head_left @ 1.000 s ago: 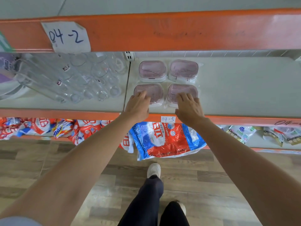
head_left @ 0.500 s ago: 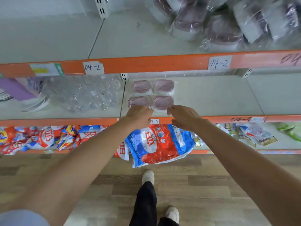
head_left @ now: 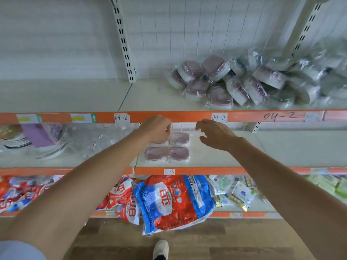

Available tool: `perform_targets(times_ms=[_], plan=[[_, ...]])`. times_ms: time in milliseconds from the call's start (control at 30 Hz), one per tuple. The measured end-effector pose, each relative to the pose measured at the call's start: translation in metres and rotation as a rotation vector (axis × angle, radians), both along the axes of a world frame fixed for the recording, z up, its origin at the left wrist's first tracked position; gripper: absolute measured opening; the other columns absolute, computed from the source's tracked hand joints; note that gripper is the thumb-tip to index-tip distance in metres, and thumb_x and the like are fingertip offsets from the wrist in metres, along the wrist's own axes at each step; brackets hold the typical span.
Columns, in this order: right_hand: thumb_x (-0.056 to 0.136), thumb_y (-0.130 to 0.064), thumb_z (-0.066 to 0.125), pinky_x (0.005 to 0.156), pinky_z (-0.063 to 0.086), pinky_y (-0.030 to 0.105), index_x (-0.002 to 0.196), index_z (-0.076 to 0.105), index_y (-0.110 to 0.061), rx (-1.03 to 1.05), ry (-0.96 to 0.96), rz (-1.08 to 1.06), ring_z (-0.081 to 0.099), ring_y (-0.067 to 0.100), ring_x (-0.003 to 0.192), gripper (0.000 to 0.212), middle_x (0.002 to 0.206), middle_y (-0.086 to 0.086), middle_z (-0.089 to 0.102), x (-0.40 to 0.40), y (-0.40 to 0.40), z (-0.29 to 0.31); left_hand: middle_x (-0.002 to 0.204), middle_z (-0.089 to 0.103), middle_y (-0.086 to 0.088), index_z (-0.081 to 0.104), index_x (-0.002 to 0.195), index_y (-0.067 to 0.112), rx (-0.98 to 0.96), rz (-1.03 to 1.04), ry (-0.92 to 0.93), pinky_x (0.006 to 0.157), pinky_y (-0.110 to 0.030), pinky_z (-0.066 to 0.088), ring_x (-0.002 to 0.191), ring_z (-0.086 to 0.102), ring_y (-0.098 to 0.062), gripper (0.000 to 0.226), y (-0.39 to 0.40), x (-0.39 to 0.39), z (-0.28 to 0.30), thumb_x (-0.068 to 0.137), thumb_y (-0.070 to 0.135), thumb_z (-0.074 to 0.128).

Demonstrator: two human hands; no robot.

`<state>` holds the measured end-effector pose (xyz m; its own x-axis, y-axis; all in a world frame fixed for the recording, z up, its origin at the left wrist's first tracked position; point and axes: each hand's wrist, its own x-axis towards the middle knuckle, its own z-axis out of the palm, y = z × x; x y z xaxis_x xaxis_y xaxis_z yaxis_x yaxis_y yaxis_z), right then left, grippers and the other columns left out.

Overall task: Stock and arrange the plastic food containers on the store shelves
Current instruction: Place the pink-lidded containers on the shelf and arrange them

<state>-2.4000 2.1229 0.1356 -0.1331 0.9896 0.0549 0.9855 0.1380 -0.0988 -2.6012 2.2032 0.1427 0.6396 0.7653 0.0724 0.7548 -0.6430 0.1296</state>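
Your right hand (head_left: 216,135) hangs empty, fingers loosely spread; your left hand (head_left: 157,129) seems curled, holding nothing. The heap of wrapped containers (head_left: 234,85) lies above and rightward on the upper shelf (head_left: 150,98), nearer your right hand.

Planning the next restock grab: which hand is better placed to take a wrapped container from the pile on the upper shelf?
Probably the right hand: it hangs empty with fingers loose, nearer the wrapped pile up to the right. The left hand is farther left.
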Motion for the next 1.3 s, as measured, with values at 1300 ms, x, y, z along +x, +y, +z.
perform_targets(times_ms=[1300], plan=[[0.086, -0.005, 0.058, 0.116, 0.021, 0.039, 0.15, -0.007, -0.013, -0.031, -0.155, -0.126, 0.0, 0.021, 0.146, 0.092, 0.159, 0.001, -0.007, 0.066, 0.307, 0.066, 0.109, 0.057, -0.012, 0.054, 0.11, 0.012, -0.425, 0.331, -0.551, 0.059, -0.026, 0.04, 0.088, 0.056, -0.026, 0.032, 0.29, 0.097, 0.025, 0.084, 0.029, 0.063]])
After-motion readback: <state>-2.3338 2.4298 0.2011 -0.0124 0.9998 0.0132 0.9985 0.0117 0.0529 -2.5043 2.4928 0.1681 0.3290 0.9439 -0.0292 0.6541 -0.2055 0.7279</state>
